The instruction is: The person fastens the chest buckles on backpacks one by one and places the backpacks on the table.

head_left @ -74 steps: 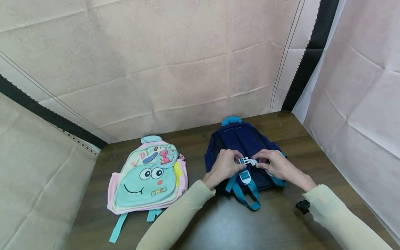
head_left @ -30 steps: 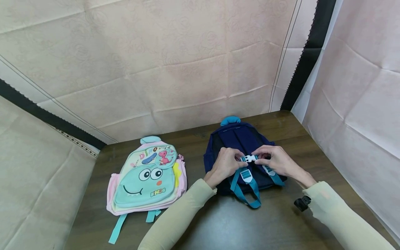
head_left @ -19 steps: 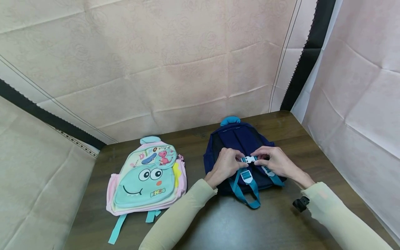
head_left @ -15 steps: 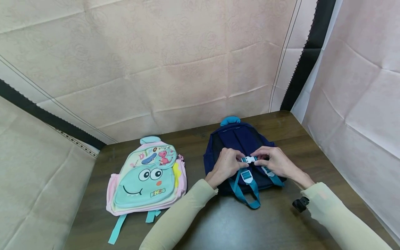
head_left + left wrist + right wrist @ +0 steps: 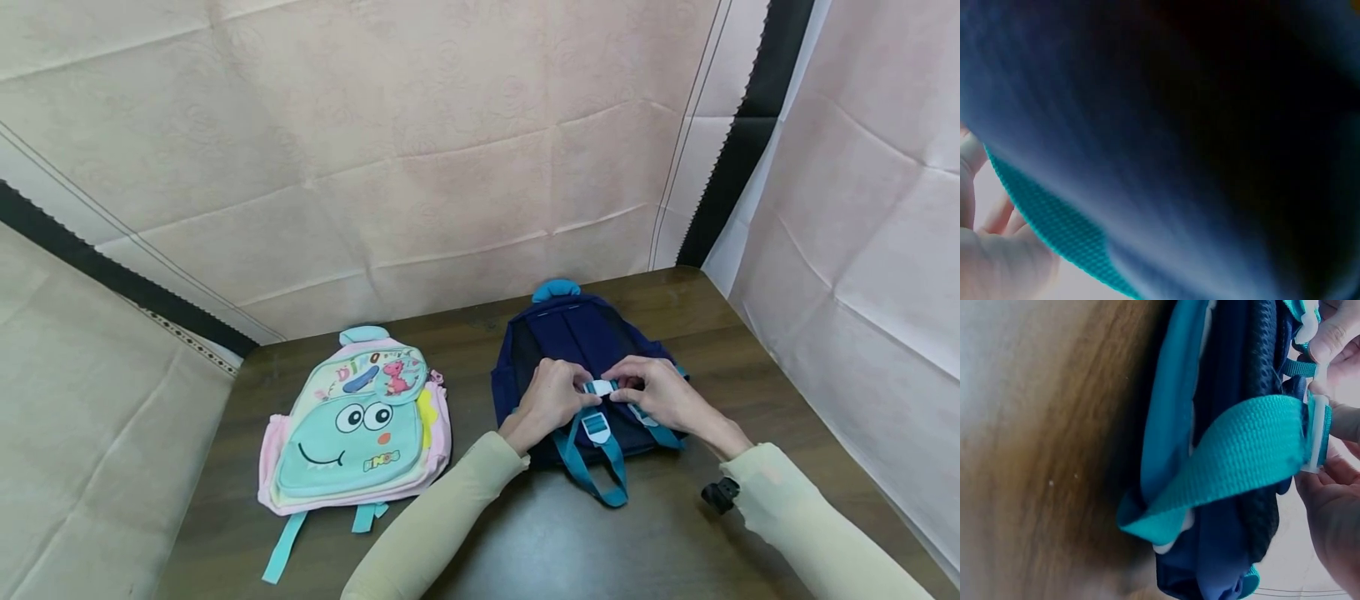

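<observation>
A dark blue backpack (image 5: 573, 329) lies with its padded back and teal shoulder straps facing up. Over its lower half, my left hand (image 5: 551, 396) pinches the left end of a white side-release buckle (image 5: 601, 387) between thumb and fingers. From the other side my right hand (image 5: 656, 396) pinches the buckle's right end. The buckle shows as one compact white piece, its ends hidden by fingertips. Below it hang a white strap adjuster (image 5: 596, 428) and a looped teal strap (image 5: 615, 497). In the left wrist view, blurred dark fabric and a teal webbing edge (image 5: 1060, 225) cover most.
A pink and mint cartoon backpack (image 5: 348, 442) lies to the left, its loose strap (image 5: 283, 550) trailing forward. Both bags rest on a dark wooden table (image 5: 600, 558), with pale cloth walls (image 5: 450, 167) behind and at the sides.
The buckle's halves, with prongs and gaps showing earlier, have drawn together into a solid white shape. Both hands have come slightly closer to each other and keep their pinch.
</observation>
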Available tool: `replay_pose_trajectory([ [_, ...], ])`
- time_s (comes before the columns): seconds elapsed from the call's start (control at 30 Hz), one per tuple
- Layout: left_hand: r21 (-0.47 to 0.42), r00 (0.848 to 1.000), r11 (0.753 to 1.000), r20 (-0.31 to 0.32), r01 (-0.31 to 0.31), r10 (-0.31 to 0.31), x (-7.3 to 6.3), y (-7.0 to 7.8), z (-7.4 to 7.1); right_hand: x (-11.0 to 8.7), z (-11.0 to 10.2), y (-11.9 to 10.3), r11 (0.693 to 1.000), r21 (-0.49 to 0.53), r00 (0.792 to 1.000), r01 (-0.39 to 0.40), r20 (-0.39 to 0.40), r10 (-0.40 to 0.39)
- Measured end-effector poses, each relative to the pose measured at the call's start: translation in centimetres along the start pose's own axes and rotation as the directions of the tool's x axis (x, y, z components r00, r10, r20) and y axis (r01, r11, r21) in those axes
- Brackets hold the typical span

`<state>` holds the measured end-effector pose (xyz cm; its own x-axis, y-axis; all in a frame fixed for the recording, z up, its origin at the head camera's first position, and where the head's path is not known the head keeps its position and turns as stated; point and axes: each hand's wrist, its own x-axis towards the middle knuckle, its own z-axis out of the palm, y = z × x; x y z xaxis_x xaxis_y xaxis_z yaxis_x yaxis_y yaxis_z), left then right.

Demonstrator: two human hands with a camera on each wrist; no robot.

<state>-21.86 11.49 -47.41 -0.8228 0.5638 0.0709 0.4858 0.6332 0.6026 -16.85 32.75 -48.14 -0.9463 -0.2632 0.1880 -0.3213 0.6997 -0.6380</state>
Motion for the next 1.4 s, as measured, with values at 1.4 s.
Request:
replay_pose_trajectory([
  [1.4, 0.083, 0.982, 0.994, 0.183, -0.067, 0.051, -3.5, -2.5, -5.6, -3.2, 4.8, -8.6, 1.000, -0.004, 0.946, 0.009, -0.325, -0.010],
])
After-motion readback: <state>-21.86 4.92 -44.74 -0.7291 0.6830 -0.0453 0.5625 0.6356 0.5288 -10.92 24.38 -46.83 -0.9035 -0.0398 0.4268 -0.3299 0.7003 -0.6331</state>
